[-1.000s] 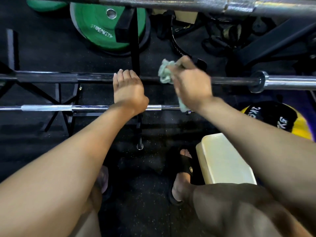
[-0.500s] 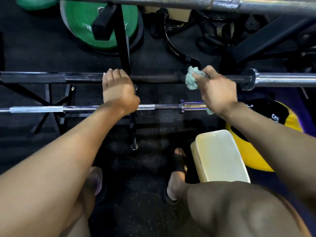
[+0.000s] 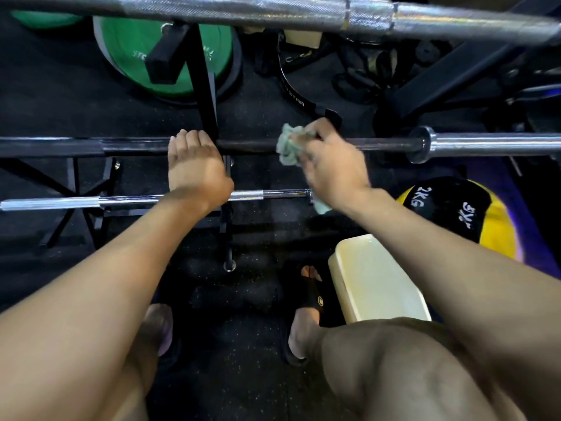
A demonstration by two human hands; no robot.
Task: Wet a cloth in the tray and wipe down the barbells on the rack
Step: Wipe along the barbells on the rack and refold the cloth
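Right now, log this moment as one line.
right hand: grips pale green cloth on dark barbell | left hand: rests on it

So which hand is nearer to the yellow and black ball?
Right. The right hand, gripping the cloth on the dark barbell, is just left of the ball; the left hand is farther left.
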